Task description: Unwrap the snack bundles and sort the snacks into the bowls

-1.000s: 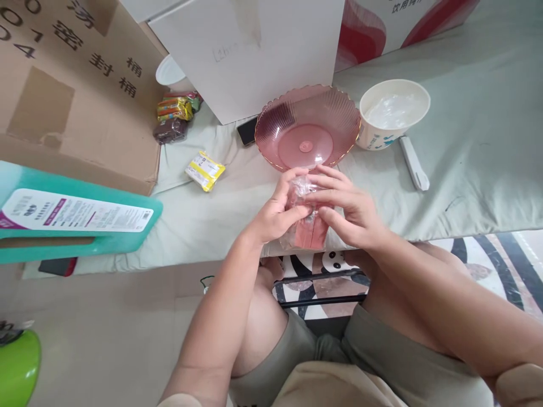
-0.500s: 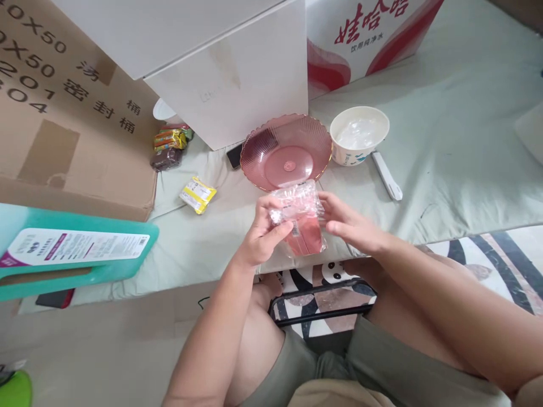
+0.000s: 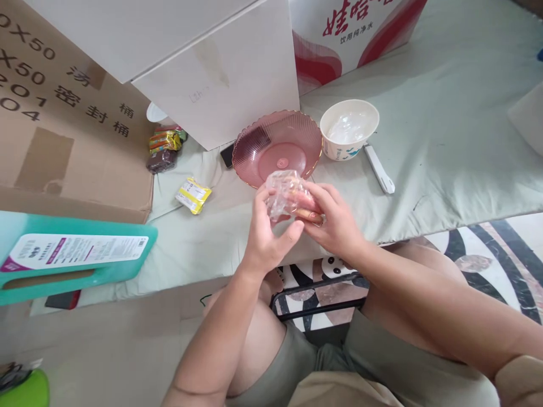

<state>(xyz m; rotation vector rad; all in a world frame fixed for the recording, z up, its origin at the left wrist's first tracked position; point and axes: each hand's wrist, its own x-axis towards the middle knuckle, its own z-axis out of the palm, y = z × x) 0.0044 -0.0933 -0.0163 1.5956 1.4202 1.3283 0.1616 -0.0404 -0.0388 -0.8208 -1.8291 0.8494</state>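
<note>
Both hands are together just in front of a pink ribbed glass bowl (image 3: 282,154) with a gold rim. Crumpled clear plastic wrapping (image 3: 280,189) is gripped by my left hand (image 3: 266,237), its thumb pointing toward the right. My right hand (image 3: 337,220) has its fingers closed on a pinkish-red packet (image 3: 303,199), partly covered by the plastic and the fingers. Its exact kind cannot be made out. A white paper bowl (image 3: 343,148) containing clear plastic stands behind my right hand, with a slim white cutter-like tool (image 3: 379,169) beside it.
A yellow-and-white snack packet (image 3: 193,195) lies on the green cloth to the left. Several wrapped snacks (image 3: 164,148) sit against a cardboard box (image 3: 85,141). A teal jug (image 3: 139,249) lies at the left edge. White boxes (image 3: 237,73) stand behind the bowl.
The packet has been turned and raised slightly toward the glass bowl. My right hand has come in from beside it and closed on it; the plastic is more bunched up at the left.
</note>
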